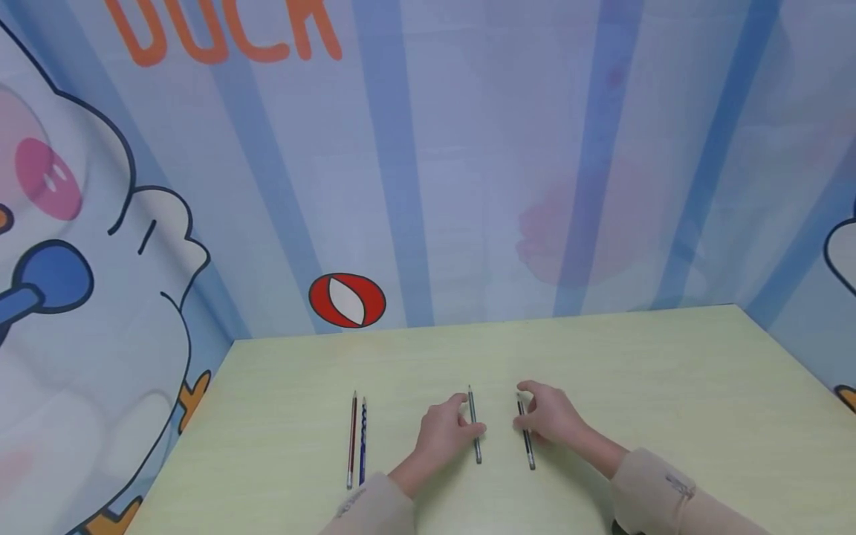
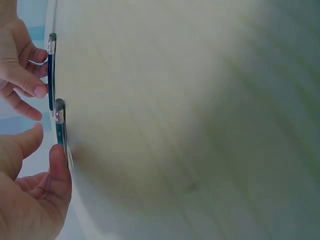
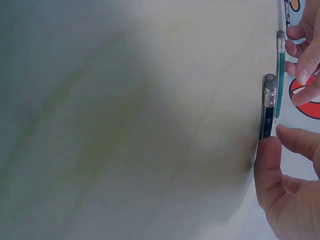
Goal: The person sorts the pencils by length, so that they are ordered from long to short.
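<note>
A green pencil (image 1: 478,449) with a metal-banded eraser end lies on the table, its point facing the backdrop. Over it is my left hand (image 1: 443,431), thumb and index finger apart, the thumb crossing the shaft. To the right lies a dark pencil (image 1: 529,452), pointing the same way. My right hand (image 1: 553,417) is over that one, its thumb across the shaft and its index finger near the tip. In the right wrist view, a fingertip (image 3: 270,146) covers part of the dark pencil. Whether either hand presses its pencil cannot be told.
Two more pencils lie left of my left hand: a dark red one (image 1: 351,442) and a blue patterned one (image 1: 363,446). Behind the pale yellow table (image 1: 669,386) hangs a striped cartoon backdrop (image 1: 461,186), which meets its far edge.
</note>
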{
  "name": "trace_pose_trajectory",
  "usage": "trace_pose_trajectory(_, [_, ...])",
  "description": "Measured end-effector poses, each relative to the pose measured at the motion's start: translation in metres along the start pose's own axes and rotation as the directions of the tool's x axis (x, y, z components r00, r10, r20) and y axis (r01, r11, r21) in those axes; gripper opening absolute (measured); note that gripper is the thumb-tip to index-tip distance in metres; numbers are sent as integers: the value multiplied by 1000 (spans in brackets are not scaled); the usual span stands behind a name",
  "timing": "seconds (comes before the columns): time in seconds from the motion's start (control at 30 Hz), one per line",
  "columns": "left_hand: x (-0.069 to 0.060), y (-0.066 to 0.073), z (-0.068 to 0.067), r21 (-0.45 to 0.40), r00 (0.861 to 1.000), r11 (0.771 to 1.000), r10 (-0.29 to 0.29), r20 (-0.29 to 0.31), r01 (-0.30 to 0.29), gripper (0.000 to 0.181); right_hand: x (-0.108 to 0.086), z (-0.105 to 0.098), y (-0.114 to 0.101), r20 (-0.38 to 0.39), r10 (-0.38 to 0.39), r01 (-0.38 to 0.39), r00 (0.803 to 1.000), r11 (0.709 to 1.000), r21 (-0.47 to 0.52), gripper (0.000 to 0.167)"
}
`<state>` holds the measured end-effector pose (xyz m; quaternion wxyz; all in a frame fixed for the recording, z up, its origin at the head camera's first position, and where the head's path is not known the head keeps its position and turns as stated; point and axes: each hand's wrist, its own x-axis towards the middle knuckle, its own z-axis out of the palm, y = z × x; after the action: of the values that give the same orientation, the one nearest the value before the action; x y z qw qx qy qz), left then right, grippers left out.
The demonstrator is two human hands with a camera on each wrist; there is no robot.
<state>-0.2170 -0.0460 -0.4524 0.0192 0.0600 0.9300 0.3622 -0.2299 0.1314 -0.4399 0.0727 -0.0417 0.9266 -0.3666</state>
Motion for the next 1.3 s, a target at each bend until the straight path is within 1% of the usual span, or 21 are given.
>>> trace_pose_trajectory(0.2, [0,6,5,43,999,999,-28,-20,29,54,-2,3,3,8,11,-11,1000,1000,-10,58])
trace_pose_trajectory(0.4, [1,7,7,77,998,995,-54,-22,56,54,-5,5,4,1,-2,2,1000,1000,-22,56])
trace_pose_trajectory(0.63, [4,7,8,160,1000,987,-19,-18,22,46,-6,7,3,-2,-17,17,1000,1000,-25,54])
trace_pose_trajectory(0.73, [5,8,8,179,1000,983,-27,-11,28,47,-6,7,2,-2,-11,11,1000,1000,-23,53])
trace_pose_trajectory(0.83, [6,10,8,192,999,980,-43,1,42,42,-7,5,0,0,-2,2,1000,1000,-18,53])
trace_pose_trajectory(0.97, [6,13,6,214,999,976,-45,11,41,21,-6,4,-1,3,9,-9,1000,1000,-14,52])
trace_pose_trajectory(1.03, [5,13,5,230,999,973,-35,12,31,16,-6,4,-1,6,18,-18,1000,1000,-17,52])
trace_pose_trajectory(1.17, [5,15,4,235,999,972,-35,24,29,18,-5,5,-1,8,38,-38,999,999,-28,51])
trace_pose_trajectory(1.3, [4,16,4,227,997,972,-64,41,53,18,-5,5,-1,6,49,-48,999,999,-22,51])
